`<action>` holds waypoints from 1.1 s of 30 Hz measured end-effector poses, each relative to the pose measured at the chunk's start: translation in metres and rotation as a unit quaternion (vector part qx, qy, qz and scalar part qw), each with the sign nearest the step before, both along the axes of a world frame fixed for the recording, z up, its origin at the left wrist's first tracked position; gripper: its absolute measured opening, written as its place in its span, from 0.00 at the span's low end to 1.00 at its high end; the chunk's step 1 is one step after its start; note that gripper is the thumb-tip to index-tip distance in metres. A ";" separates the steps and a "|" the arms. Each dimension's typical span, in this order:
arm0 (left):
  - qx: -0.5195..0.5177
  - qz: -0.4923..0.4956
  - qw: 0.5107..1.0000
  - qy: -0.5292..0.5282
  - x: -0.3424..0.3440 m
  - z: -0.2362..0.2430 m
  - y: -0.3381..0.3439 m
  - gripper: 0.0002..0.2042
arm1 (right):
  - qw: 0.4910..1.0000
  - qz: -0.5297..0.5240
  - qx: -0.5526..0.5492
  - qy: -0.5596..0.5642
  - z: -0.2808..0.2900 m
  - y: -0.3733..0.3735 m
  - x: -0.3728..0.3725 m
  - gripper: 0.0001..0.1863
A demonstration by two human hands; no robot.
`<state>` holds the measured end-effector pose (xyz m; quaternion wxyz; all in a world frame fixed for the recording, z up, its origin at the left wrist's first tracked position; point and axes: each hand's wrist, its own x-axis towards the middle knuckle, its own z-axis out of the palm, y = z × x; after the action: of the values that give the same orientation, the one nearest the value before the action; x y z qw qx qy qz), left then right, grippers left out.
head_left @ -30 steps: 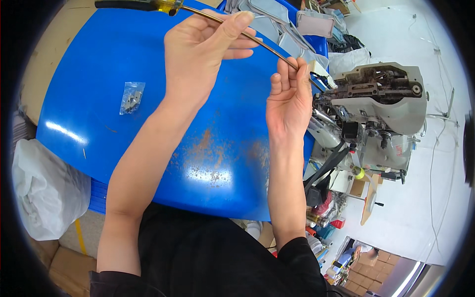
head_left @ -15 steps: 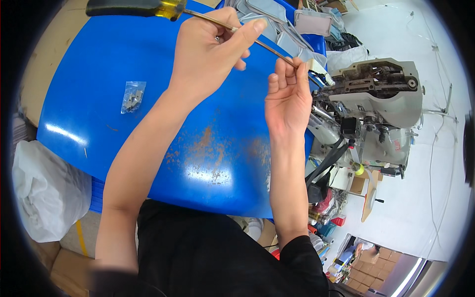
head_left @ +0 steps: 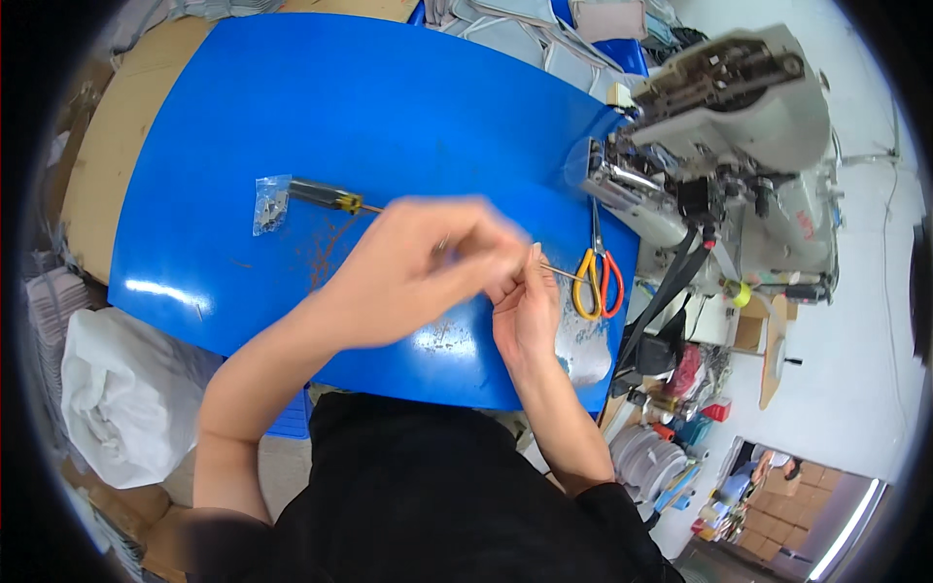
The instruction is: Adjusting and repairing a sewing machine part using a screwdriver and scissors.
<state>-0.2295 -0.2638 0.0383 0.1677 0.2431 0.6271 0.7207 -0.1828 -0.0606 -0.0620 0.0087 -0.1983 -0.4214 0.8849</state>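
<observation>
A long screwdriver with a black and yellow handle [head_left: 319,195] lies low across the blue table [head_left: 408,107], its thin shaft running right. My left hand [head_left: 418,260], blurred by motion, is closed over the middle of the shaft. My right hand [head_left: 525,309] stands just to its right, fingertips pinched on the shaft near its tip. Left of the handle lies a small clear plastic bag [head_left: 270,202] of tiny dark parts.
Scissors with orange and yellow handles [head_left: 597,277] lie at the table's right edge. A grey sewing machine [head_left: 739,117], tipped back, stands beyond that edge. White bags [head_left: 126,389] sit by the table's left. Grey fabric pieces [head_left: 544,29] are stacked at the far side.
Both hands and the screwdriver have come down from the table's far edge to its middle, nearer my body. The left hand is moving fast. The scissors have come into view.
</observation>
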 end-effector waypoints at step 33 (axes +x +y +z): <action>-0.006 0.158 0.932 0.327 -0.191 -0.064 0.163 0.19 | 0.620 0.125 0.755 0.176 -0.010 0.065 0.054 0.21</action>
<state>-0.4201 -0.1008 -0.0256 -0.1609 0.3624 0.6820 0.6146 -0.1284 0.0049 -0.0721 0.1186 0.0923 -0.9521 0.2662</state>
